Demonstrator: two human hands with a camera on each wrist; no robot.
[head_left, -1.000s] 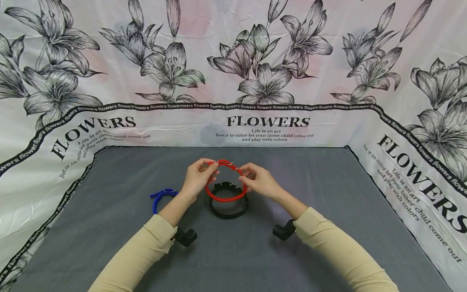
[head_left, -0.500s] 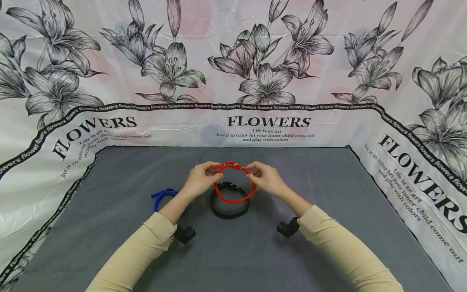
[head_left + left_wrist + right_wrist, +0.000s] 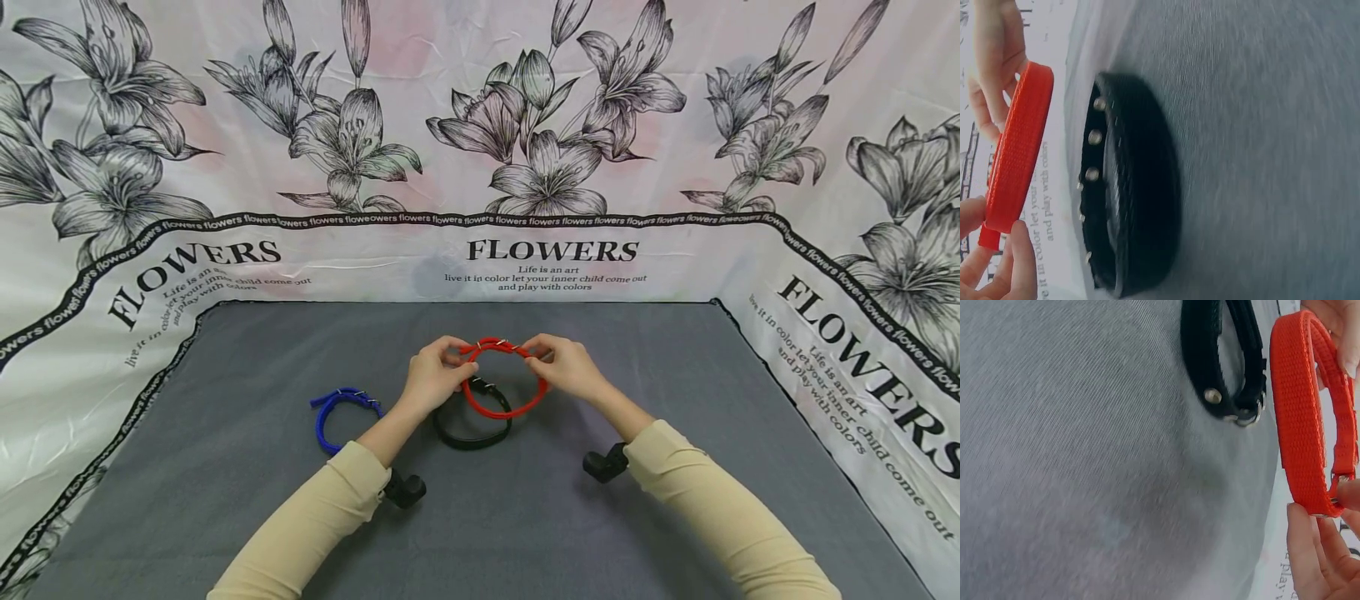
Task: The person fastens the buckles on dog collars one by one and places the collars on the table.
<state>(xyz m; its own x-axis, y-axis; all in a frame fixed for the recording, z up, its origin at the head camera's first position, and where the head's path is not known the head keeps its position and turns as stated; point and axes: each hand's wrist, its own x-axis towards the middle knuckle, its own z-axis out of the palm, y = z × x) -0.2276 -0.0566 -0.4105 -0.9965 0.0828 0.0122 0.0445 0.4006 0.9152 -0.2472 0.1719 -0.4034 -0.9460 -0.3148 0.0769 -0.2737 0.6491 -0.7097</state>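
Both hands hold a red woven collar (image 3: 517, 412) with a metal buckle, buckled into a loop, up in front of the body. My left hand (image 3: 435, 375) pinches its left side between thumb and fingers, near the strap's free end. On the buckle side, my right hand (image 3: 568, 367) pinches the loop, as the right wrist view shows on the red strap (image 3: 1297, 412). Below and slightly left, a black studded collar (image 3: 1150, 187) stands on its edge on the cloth, partly covered by the red loop and the left hand in the head view.
A blue collar (image 3: 322, 425), also looped, lies left of the black one, beside the left forearm. Grey cloth (image 3: 510, 533) covers the table. A white flower-printed curtain (image 3: 360, 258) rises at its back and sides.
Both hands have carried the red collar to the right and slightly nearer. More of the blue collar now shows past the left forearm. The black and blue collars stay in place.
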